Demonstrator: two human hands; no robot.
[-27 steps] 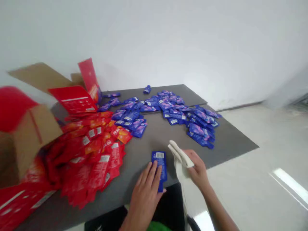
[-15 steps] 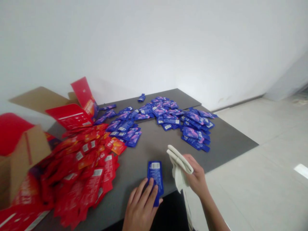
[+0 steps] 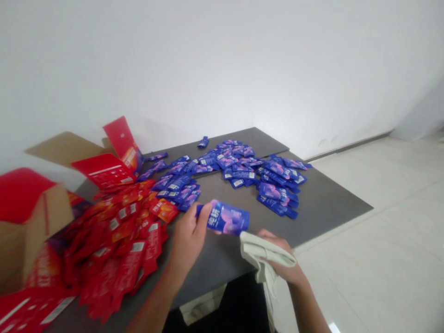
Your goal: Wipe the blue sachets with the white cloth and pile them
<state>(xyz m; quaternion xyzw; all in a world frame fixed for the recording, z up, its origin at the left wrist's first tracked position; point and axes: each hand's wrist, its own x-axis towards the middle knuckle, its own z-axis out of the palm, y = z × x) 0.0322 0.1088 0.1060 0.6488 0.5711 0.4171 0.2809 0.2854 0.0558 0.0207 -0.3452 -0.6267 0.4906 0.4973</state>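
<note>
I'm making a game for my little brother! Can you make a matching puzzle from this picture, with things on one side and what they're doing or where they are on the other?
Things:
1. Left hand
2. Right hand
3. Blue sachets
4. Red sachets

Places and states:
A. Heaped beside the open cardboard box
B. Holding a cream cloth
C. Spread over the far side of the grey table
D. Holding one blue sachet

Right pairs: 1-D, 2-B, 3-C, 4-A.
</note>
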